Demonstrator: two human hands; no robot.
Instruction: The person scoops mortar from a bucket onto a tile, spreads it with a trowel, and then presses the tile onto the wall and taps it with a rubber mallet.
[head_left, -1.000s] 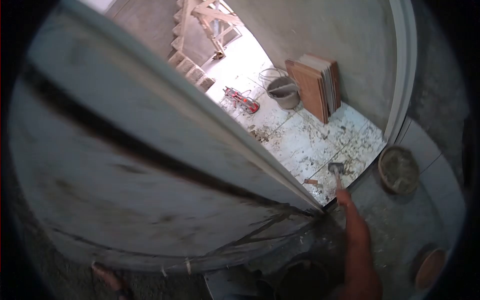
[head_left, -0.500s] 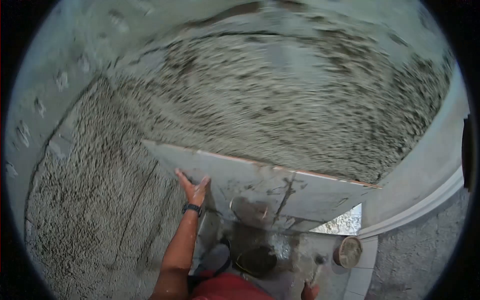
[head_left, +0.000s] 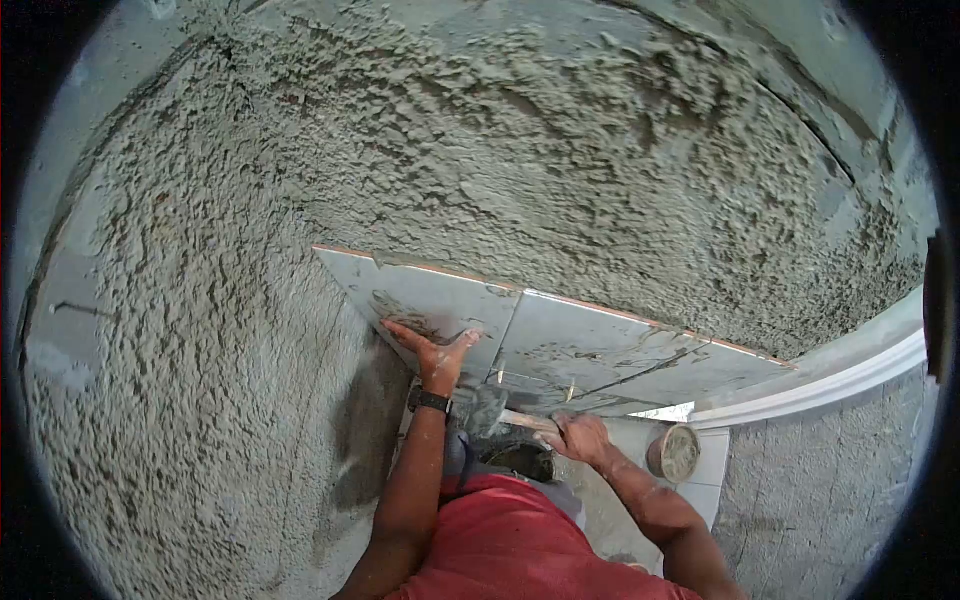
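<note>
My left hand [head_left: 436,357] lies with fingers spread against the face of a light grey wall tile [head_left: 430,300], a dark watch on its wrist. Smears of mortar mark the tile around my fingers. A second tile [head_left: 610,345] adjoins it on the right, streaked with mortar as well. My right hand [head_left: 580,438] is closed around the wooden handle of a mallet [head_left: 530,421]. The mallet's grey head [head_left: 487,410] points left, close to the lower part of the tiles and below my left hand.
Rough mortar [head_left: 560,190] coats the wall above the tiles and the left wall [head_left: 220,330]. On the floor at right stands a round tub of grey mix [head_left: 674,453]. A dark bucket [head_left: 520,460] sits near my feet. A white curved frame [head_left: 830,375] borders the right side.
My right hand has come up from the bottom edge, now with the mallet in it. My left hand remains on the tile. The view has shifted, and the tiles' joint shows more clearly.
</note>
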